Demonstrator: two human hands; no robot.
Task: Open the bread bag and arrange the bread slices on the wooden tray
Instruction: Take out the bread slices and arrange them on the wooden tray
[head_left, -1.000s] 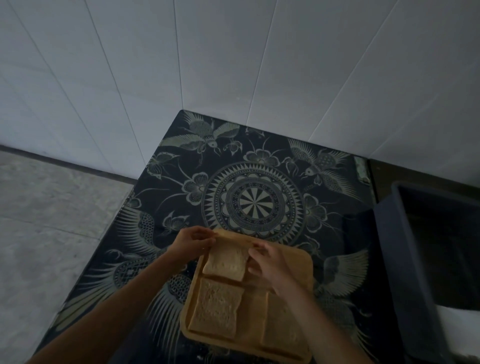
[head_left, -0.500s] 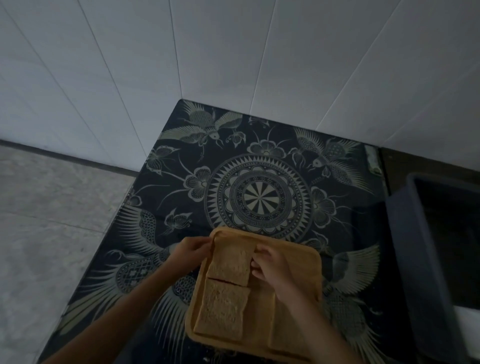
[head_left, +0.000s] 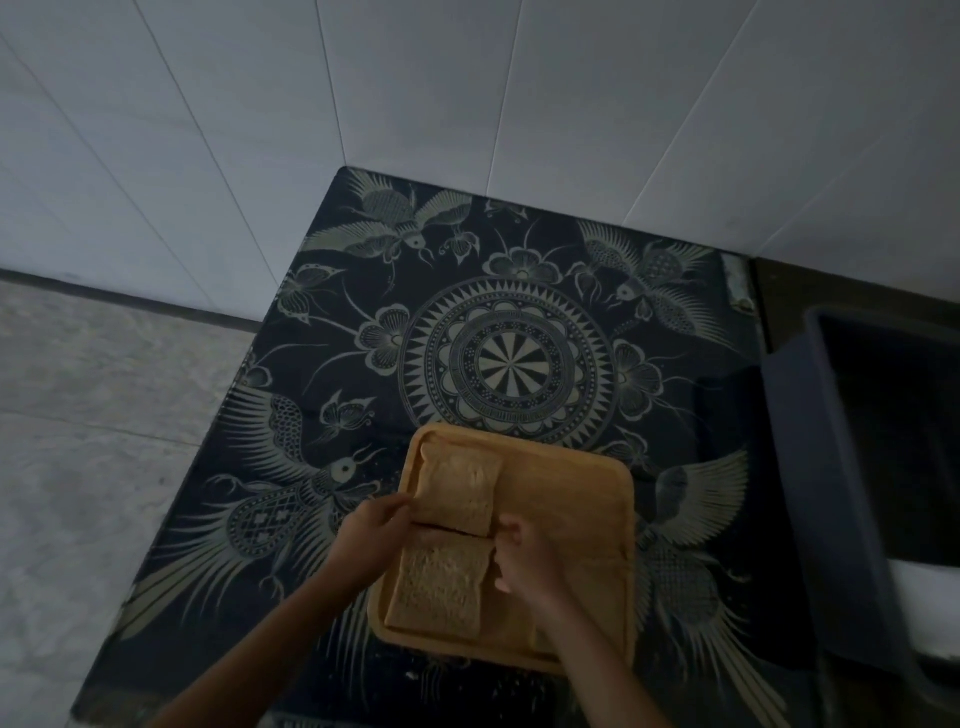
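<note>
The wooden tray (head_left: 582, 499) lies on the near part of the dark patterned table (head_left: 514, 364). One bread slice (head_left: 460, 493) lies flat in the tray's far left corner, and a second slice (head_left: 441, 587) lies just behind it on the near left. My left hand (head_left: 374, 525) pinches the far slice's near left edge. My right hand (head_left: 524, 561) has curled fingers at that slice's near right corner. A third slice (head_left: 511, 616) is mostly hidden under my right forearm. No bread bag is in view.
A tall dark bin (head_left: 810, 467) stands off the table's right edge, with something white (head_left: 924, 582) low at its near side. White tiled walls meet behind the table. Grey floor (head_left: 104, 441) lies beyond the table's left edge.
The slice held between my hands has come down flat into the tray's far left corner. Both hands have slid back to its near corners. The view has shifted slightly.
</note>
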